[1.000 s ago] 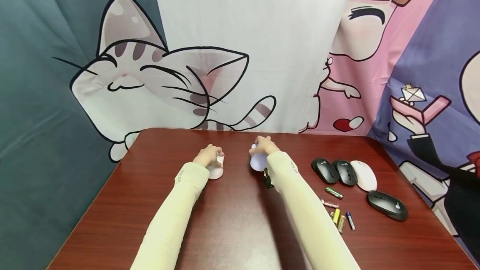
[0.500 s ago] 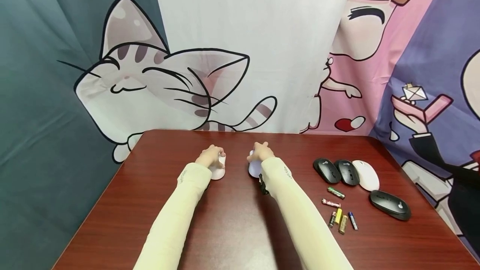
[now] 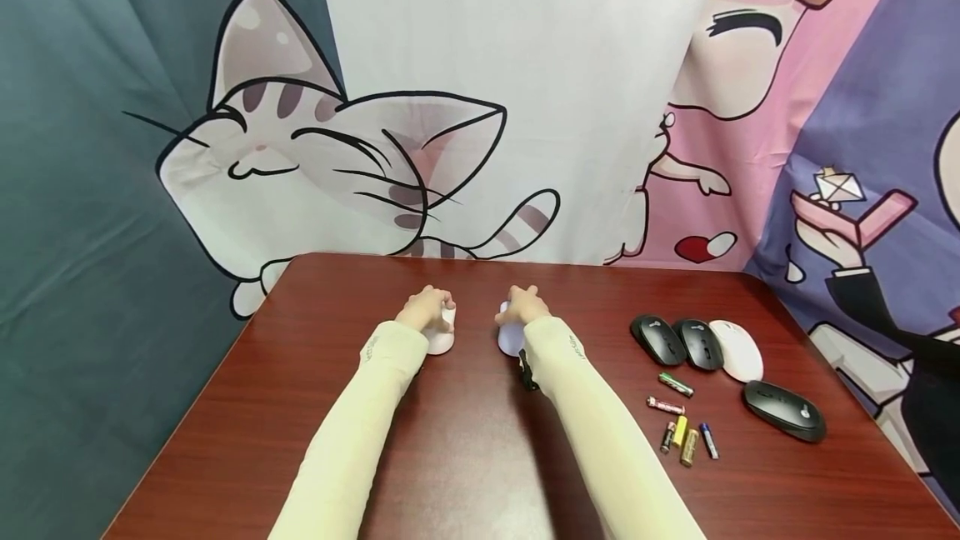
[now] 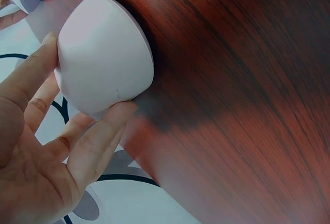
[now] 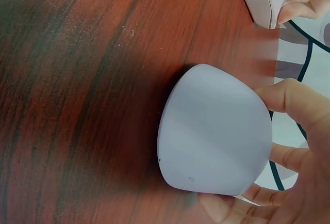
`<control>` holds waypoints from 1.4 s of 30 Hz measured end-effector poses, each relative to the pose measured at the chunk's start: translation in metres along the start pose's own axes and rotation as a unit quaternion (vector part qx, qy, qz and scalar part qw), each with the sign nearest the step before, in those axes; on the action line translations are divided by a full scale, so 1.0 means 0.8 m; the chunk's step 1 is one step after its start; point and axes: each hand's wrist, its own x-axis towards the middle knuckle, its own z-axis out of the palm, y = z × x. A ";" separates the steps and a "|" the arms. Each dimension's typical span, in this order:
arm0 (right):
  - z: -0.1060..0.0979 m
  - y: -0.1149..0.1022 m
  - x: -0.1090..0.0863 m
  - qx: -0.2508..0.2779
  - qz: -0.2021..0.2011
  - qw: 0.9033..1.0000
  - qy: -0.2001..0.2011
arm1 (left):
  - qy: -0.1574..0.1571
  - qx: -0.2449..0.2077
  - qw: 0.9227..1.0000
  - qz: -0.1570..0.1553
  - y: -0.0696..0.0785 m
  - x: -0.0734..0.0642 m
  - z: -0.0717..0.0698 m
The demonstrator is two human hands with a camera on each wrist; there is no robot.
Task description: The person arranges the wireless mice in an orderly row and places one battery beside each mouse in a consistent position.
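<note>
My left hand (image 3: 426, 308) grips a white computer mouse (image 3: 441, 343) near the far middle of the table. In the left wrist view the thumb and fingers pinch the sides of this pale mouse (image 4: 105, 53), whose rounded back faces the camera. To its right, my right hand (image 3: 523, 305) holds a lavender mouse (image 3: 512, 340). The right wrist view shows fingers and thumb around the edges of the lavender mouse (image 5: 216, 131), which sits against the wood. A short gap of tabletop separates the two mice. Both undersides are hidden.
On the right of the brown table (image 3: 247, 440) lie two black mice (image 3: 658, 341) side by side, a white mouse (image 3: 738, 351) touching them, and another black mouse (image 3: 784, 412) nearer. Several loose batteries (image 3: 689, 447) lie in front. A printed cloth (image 3: 585, 65) hangs behind.
Over the first half second my right hand brought the lavender mouse slightly left and nearer to me. Both hands have kept their hold; the head view has shifted a little.
</note>
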 end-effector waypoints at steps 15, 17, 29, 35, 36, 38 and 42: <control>-0.003 0.005 0.004 0.022 -0.012 1.000 -0.016 | 0.000 0.012 1.000 0.004 0.003 0.003 -0.006; -0.004 0.004 0.004 0.021 -0.016 0.999 -0.021 | 0.001 0.011 1.000 0.001 0.003 0.003 -0.007; -0.014 0.020 -0.003 -0.001 -0.059 0.998 0.000 | 0.000 0.025 1.000 0.008 0.003 0.008 -0.003; -0.025 0.025 -0.017 -0.026 -0.106 0.994 0.027 | 0.009 0.034 0.999 0.007 0.001 0.003 0.000; -0.028 0.027 -0.020 -0.030 -0.118 0.992 0.031 | 0.011 0.036 0.999 0.009 0.001 0.002 0.001; -0.034 0.030 -0.027 -0.032 -0.140 0.989 0.037 | 0.014 0.035 0.999 0.013 0.000 0.001 0.004; -0.046 0.040 -0.043 -0.028 -0.181 0.982 0.048 | 0.017 0.041 0.999 0.024 -0.003 0.000 0.009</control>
